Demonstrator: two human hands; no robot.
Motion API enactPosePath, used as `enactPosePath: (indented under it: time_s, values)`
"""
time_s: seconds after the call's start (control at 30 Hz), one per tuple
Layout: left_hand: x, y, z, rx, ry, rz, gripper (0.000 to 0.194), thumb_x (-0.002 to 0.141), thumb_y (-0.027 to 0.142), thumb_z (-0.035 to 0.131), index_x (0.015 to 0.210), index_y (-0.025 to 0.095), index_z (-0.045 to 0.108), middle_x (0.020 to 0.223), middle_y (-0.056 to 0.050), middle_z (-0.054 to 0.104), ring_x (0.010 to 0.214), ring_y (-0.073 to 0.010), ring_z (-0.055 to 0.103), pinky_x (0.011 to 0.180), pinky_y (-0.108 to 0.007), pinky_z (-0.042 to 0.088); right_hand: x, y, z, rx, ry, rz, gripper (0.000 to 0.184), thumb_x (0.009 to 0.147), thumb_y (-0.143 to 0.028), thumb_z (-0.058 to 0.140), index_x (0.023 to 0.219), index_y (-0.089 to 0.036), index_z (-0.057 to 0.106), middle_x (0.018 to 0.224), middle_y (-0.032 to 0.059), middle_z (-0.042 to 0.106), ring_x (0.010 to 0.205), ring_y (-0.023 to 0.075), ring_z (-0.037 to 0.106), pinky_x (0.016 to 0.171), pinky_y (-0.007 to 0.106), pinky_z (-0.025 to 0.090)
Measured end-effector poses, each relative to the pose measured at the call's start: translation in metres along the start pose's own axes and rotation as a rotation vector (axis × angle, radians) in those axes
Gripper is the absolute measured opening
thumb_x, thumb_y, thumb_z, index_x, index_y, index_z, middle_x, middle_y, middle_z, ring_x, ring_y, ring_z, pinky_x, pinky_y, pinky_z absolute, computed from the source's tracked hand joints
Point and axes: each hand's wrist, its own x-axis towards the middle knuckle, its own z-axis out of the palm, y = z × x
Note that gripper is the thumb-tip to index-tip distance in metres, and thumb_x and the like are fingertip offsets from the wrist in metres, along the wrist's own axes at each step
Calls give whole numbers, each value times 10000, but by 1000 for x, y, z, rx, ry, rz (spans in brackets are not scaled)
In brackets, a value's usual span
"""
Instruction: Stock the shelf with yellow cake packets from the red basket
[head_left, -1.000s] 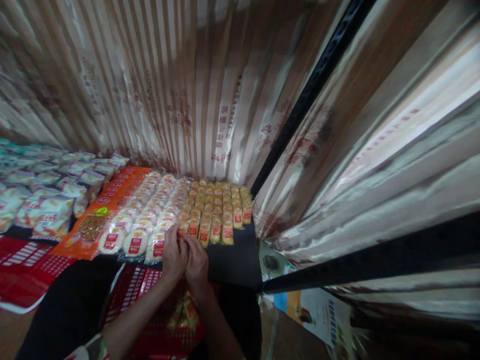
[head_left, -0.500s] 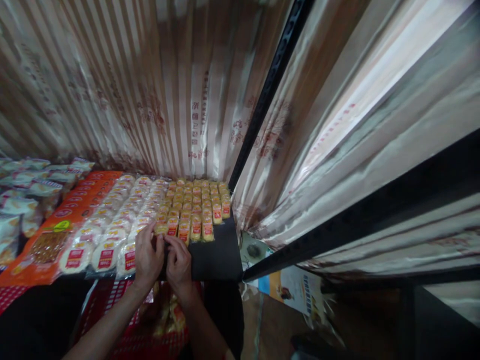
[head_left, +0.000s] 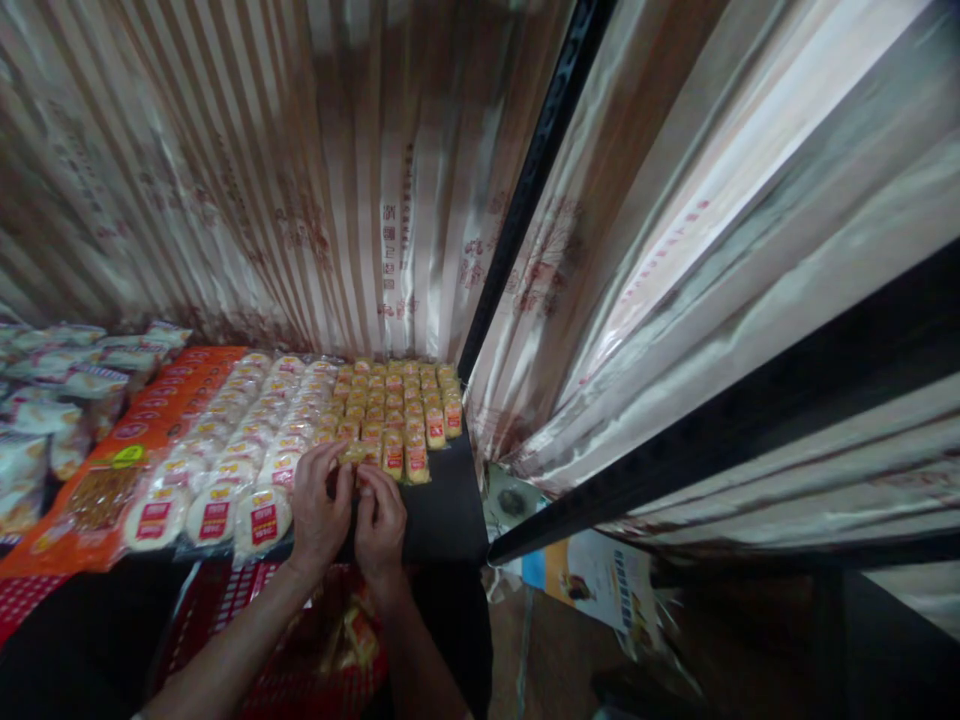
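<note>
Bare left hand (head_left: 322, 500) and right hand (head_left: 380, 515) side by side at a flat black shelf (head_left: 446, 525).
I have both forearms reaching forward, fingers curled; the nearly closed fingertips of each hand pinch one small yellow plastic-wrapped packet (head_left: 361, 453) crosswise, right of the round white packets (head_left: 264, 515).

The yellow snack packs (head_left: 415, 457) look glossy plastic, the black shelf (head_left: 448, 515) smooth and matt.

a shop: packaged snacks (head_left: 259, 440) lining a shelf (head_left: 450, 510)
</note>
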Motion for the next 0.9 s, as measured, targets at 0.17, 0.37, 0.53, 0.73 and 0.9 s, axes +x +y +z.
enactPosePath:
  time_s: [0.17,0.37,0.53,0.73,0.9]
  values:
    - [4,22,21,-120,9,-11,133,879,231,492,969,188,579,970,-61,604,972,-189,564,883,-366,497,9,1,-15,-79,102,40,254,908,-199,435,1018,-168,662,1023,103,688,1003,162,636,883,322,527]
    - [18,53,64,-281,-40,-201,116,827,199,502,886,202,601,968,-64,603,982,-201,570,884,-380,506,45,15,-33,-149,236,204,251,906,-291,431,902,-170,650,968,97,672,932,173,635,805,305,520]
    - [27,68,92,-372,-111,-360,94,797,168,530,853,197,599,906,-47,603,890,-183,584,813,-351,518,62,31,-51,-241,251,220,249,881,-289,431,898,-167,647,934,89,680,887,177,632,789,304,508]
    - [32,76,112,-376,-201,-379,75,795,150,532,809,193,593,874,-27,598,834,-156,586,765,-310,517,51,56,-59,-295,322,202,318,841,-318,489,1071,-146,625,1048,133,669,927,194,632,626,255,521]
    - [29,83,129,-335,-233,-348,104,783,103,530,806,180,596,858,-31,593,832,-157,579,802,-325,502,55,76,-66,-266,311,314,406,749,-312,539,1100,-119,605,1096,157,643,966,225,614,659,289,536]
